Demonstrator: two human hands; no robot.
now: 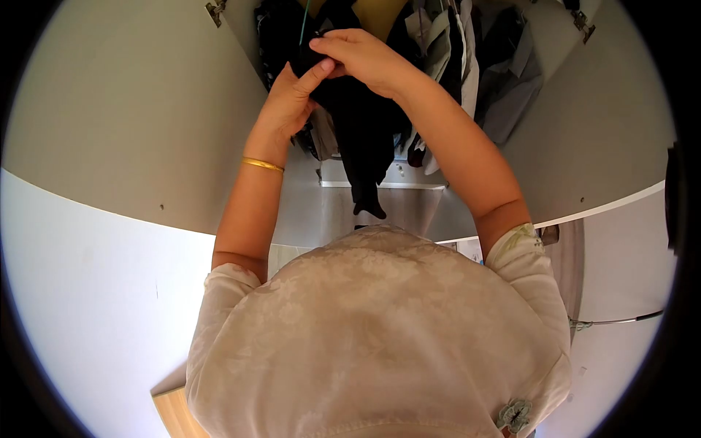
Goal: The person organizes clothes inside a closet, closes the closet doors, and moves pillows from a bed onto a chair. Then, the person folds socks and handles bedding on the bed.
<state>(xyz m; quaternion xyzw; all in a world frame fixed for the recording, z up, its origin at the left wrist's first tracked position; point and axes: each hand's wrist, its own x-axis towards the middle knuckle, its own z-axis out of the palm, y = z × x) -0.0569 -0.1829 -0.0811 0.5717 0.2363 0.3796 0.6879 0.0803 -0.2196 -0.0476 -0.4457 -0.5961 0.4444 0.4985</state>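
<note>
I hold a black garment by its top at the far side, in front of the hanging clothes. My left hand and right hand pinch it, thumbs towards fingers. It is up at the 1 open wardrobe, not released; I cannot tell if a hanger supports it.

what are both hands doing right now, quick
left hand: at the black garment, can't tell if closed
right hand: closed on the black garment near its top
</note>
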